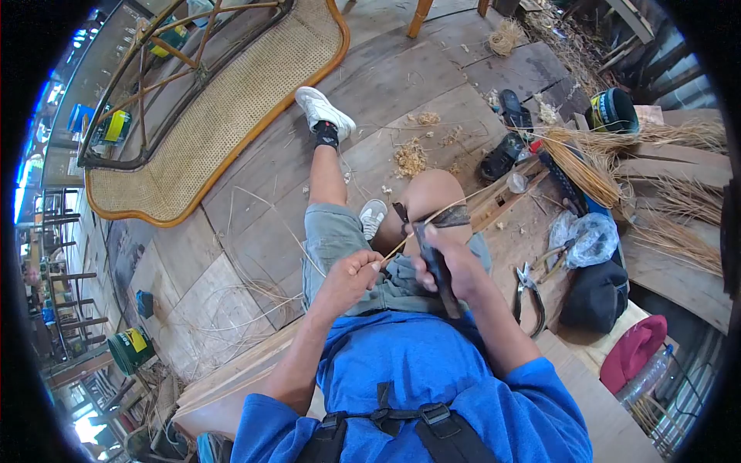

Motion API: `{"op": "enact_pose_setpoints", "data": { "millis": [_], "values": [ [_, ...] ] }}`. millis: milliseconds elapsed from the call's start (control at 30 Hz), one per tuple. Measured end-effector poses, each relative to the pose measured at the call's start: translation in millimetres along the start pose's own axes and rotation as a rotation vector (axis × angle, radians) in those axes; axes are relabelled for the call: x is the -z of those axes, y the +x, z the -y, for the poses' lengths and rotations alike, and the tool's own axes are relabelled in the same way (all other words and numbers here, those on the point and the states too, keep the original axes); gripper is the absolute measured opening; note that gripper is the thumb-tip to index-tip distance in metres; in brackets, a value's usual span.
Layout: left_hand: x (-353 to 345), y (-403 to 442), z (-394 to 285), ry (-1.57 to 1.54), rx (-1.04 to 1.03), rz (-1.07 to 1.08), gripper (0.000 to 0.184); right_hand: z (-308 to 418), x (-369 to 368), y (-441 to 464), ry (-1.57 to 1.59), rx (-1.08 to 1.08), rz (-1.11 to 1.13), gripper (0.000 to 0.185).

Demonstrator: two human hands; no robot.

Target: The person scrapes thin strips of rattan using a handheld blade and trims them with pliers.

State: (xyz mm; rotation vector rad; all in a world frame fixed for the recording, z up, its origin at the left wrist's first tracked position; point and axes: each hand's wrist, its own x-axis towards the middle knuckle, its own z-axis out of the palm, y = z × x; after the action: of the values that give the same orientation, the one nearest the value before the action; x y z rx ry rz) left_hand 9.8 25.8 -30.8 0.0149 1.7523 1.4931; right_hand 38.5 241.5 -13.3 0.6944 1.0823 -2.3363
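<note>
Cane strip (396, 249): pinched in left hand (346, 285), laid over right thigh pad (451, 216) | Dark tool (440, 270), blurred: gripped in right hand (457, 266) | Shavings (411, 158) shed on floor (386, 85); cane bundle (579, 170) apparently left unused

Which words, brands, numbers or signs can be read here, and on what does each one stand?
"BOY...", probably, on the lower-left bucket; its other letters are unclear.
Upper-right bucket: lettering too blurred to read surely.
Upper-left buckets: labels too small.
I can read nothing else.
</note>
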Motion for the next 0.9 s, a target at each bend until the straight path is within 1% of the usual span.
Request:
{"op": "enact_pose_setpoints", "data": {
  "millis": [33, 67, 100, 167, 200, 233, 267, 333, 433, 500, 533, 600, 633, 667, 767, 833, 900],
  "values": [
    [1, -4, -2, 0.068, 0.005, -0.022, 0.022, 0, -4, 8, 0.062, 0.01, 0.035, 0.041],
    [1, -10, -7, 0.134, 0.01, -0.047, 0.022, 8, -7, 14, 0.111, 0.069, -0.047, 0.036],
    [2, -16, -8, 0.197, 0.016, -0.074, 0.021, 12, -4, 22, 0.005, 0.148, -0.117, 0.036],
    [7, -25, -2, 0.316, -0.058, -0.076, 0.022, 22, 16, 36, -0.212, 0.305, -0.257, 0.037],
    [9, -28, 1, 0.372, -0.097, -0.073, 0.023, 30, 30, 42, -0.57, 0.522, -0.367, 0.038],
    [9, -33, -3, 0.369, -0.08, -0.067, 0.023, 39, 38, 45, -0.934, 0.736, -0.474, 0.04],
    [9, -41, -12, 0.367, -0.063, -0.058, 0.023, 49, 41, 45, -1.065, 0.786, -0.514, 0.038],
    [5, -44, -12, 0.337, -0.058, -0.043, 0.024, 68, 37, 36, -1.325, 0.874, -0.594, 0.034],
    [4, -38, 2, 0.285, -0.101, -0.062, 0.024, 65, 52, 39, -1.692, 0.933, -0.497, 0.025],
    [4, -35, 10, 0.281, -0.13, -0.097, 0.024, 72, 88, 52, -1.986, 0.841, -0.462, 0.024],
    [5, -33, 15, 0.253, -0.098, -0.087, 0.025, 81, 110, 56, -2.13, 0.784, -0.437, 0.024],
    [13, -31, 24, 0.2, -0.034, -0.075, 0.025, 115, 157, 61, -1.584, 0.848, -0.684, 0.028],
    [13, -30, 27, 0.141, -0.031, -0.078, 0.026, 124, 177, 57, -1.501, 0.788, -0.738, 0.037],
    [10, -27, 30, 0.082, -0.028, -0.078, 0.026, 130, 182, 53, -1.284, 0.562, -0.766, 0.044],
    [-2, -13, 20, -0.043, -0.06, -0.037, 0.026, 112, 145, 25, -0.893, 0.106, -0.711, 0.04],
    [-8, -4, 16, -0.066, -0.061, -0.015, 0.026, 88, 113, 15, -0.681, 0.105, -0.587, 0.037],
    [-9, 3, 12, -0.035, -0.041, -0.004, 0.026, 65, 84, 5, -0.445, 0.053, -0.409, 0.037]
  ]
}}
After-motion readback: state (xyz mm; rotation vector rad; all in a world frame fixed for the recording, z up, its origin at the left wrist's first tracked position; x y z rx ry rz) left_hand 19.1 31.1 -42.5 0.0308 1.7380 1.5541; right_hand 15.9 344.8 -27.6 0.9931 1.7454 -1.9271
